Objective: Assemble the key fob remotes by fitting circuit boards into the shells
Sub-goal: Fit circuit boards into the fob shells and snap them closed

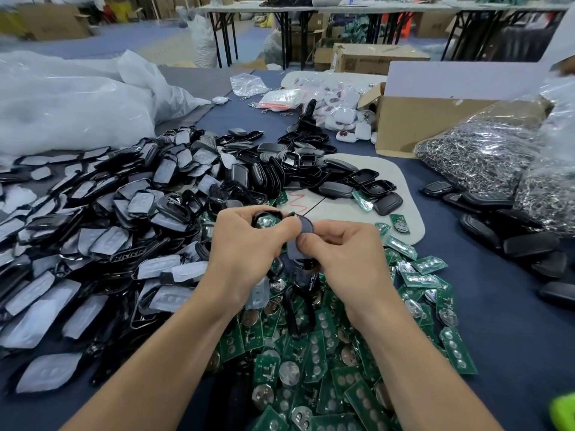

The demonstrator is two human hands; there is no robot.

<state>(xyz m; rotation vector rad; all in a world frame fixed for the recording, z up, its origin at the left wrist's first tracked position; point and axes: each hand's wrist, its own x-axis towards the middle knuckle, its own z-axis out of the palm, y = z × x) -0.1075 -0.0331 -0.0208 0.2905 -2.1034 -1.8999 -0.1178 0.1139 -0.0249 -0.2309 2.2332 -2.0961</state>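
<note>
Over a blue-clothed table (497, 321), I see the left hand (245, 244) curled round a glossy black shell (267, 219) with a round silvery disc showing inside it. The right hand (339, 253) pinches a matte grey panel (299, 236) between thumb and forefinger, just beside that shell, both held above the work surface at centre frame. Under my wrists lies a loose drift of green circuit boards (311, 362), flat rectangles studded with shiny metal domes and coin-shaped discs. To the left spreads a heap of shells (109, 231), black rims backed with frosted, translucent button pads. A white mat (401, 194) with rounded corners carries more dark shell halves. On the right, a clear plastic bag (476, 157) bulges with tangled metal key rings; finished dark fobs (497, 237) lie below it. An open cardboard box (420, 122) stands behind; I cannot tell what is in it. Small clear bags of white fobs (339, 104) cluster beside it.
</note>
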